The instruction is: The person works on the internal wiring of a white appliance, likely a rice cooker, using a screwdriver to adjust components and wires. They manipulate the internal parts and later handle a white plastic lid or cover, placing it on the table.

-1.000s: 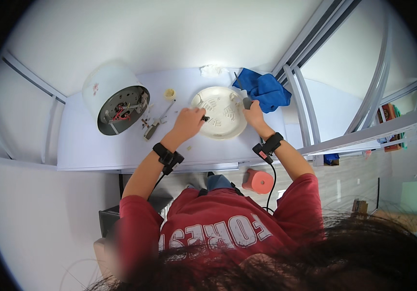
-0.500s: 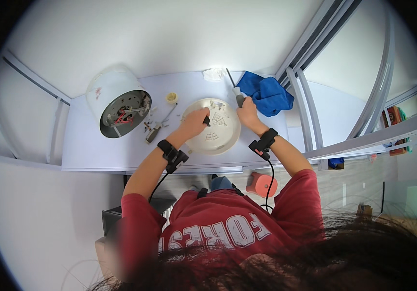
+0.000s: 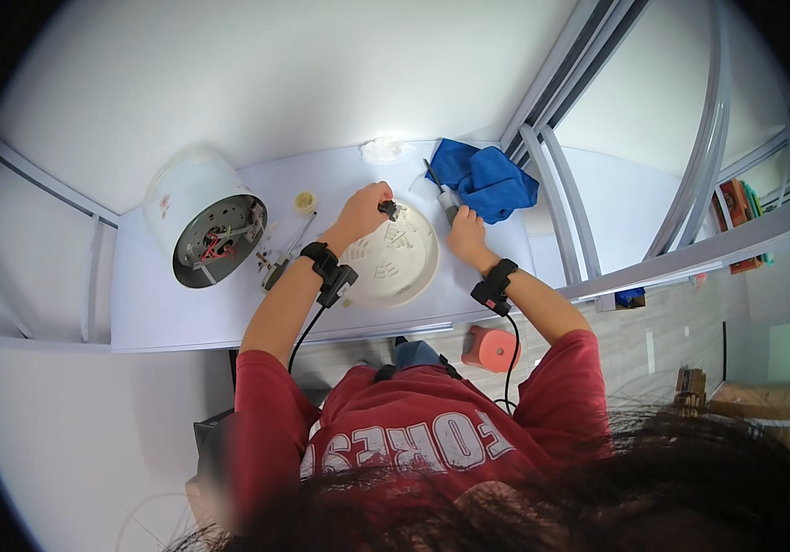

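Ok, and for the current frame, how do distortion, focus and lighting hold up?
Head view: fisheye distortion bends the pale grey bars at right; same view: dark hair strands blur along the lower edge; same view: light is soft, the white cylindrical housing darker inside; same view: the tiny black part in the left hand is too small to identify.

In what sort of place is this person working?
Probably a small indoor workshop: a white rounded appliance shows red wires through its open end, and the right hand holds a screwdriver-like tool over the table.
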### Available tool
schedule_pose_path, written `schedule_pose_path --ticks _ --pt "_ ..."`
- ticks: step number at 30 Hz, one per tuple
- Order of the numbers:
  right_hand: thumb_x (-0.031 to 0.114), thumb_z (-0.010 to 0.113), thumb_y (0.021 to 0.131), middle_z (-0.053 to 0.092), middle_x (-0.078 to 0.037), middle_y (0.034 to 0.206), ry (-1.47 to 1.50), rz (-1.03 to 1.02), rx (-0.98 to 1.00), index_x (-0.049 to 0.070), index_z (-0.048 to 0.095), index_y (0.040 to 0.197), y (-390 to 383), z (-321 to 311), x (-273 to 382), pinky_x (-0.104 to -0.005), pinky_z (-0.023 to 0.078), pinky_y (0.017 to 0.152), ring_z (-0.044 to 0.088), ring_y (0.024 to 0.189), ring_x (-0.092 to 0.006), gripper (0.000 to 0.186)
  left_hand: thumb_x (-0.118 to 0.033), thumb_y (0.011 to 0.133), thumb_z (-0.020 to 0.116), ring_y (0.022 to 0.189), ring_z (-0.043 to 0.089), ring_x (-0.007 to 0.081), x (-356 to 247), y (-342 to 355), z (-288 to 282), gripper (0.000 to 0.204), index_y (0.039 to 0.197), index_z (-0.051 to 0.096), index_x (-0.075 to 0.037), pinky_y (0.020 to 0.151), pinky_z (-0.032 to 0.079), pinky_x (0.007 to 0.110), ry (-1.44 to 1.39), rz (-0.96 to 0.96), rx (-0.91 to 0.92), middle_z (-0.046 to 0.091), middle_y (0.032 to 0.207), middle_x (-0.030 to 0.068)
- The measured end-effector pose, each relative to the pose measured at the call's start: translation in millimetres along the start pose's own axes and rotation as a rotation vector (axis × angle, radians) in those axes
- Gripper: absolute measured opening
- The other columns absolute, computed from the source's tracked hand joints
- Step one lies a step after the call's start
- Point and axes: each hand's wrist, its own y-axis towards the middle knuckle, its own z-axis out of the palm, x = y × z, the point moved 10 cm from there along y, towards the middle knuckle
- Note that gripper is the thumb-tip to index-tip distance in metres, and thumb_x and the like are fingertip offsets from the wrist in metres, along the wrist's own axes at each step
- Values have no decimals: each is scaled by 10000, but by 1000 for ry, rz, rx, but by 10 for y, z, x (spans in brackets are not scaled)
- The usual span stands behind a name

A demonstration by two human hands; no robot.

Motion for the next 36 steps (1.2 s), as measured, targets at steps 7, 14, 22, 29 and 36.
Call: schedule_pose_path --ticks 7,14,22,29,36 --pt "146 669 762 509 -235 1106 6 -142 -38 -44 464 1115 -4 -372 347 -470 435 882 499 1025 -417 450 -107 753 685 768 638 315 81 59 -49 245 943 547 -37 691 491 377 -68 -91 37 661 818 152" --pt "268 663 823 610 -232 1080 478 -490 120 -48 490 1234 133 -406 1202 -388 475 841 597 997 -338 547 -72 769 677 653 595 189 45 138 -61 220 875 489 -29 582 452 313 -117 -89 61 630 729 133" --pt "185 688 783 635 -201 972 548 -402 313 -8 602 1069 399 -146 1221 -363 495 742 631 851 -305 356 -27 709 661 855 587 341 -145 155 -152 236 882 500 -38 695 459 401 -52 17 11 599 916 179" --pt "93 693 746 565 -131 866 277 -604 12 43 566 959 284 -427 1361 -395 473 708 587 796 -315 253 -71 710 649 972 576 337 212 131 -121 381 1088 605 -90 813 478 423 256 34 -19 609 1027 146" --pt "83 651 740 564 -152 875 193 -695 132 48 549 897 146 -287 1483 -435 470 731 579 826 -363 190 -119 774 591 870 623 319 364 87 33 241 997 659 -55 770 492 399 235 -72 173 663 914 144"
